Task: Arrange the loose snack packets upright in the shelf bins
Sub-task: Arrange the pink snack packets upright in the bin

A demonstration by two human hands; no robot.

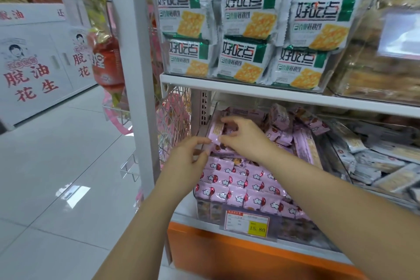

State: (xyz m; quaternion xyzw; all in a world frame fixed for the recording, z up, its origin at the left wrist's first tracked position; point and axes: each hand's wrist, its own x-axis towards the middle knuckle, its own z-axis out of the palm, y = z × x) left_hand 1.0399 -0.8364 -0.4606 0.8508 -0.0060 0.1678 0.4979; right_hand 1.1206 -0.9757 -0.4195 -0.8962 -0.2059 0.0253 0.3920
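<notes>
Care now: your left hand [189, 162] and right hand [246, 137] both pinch the pink packet [216, 130], so seat it upright behind the near rows [238, 183].

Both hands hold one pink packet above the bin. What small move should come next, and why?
Probably lower the pink packet and stand it upright just behind the upright rows in the clear bin. The left hand and right hand both pinch it above the bin's back left part, and the loose packets farther back lie jumbled.
</notes>
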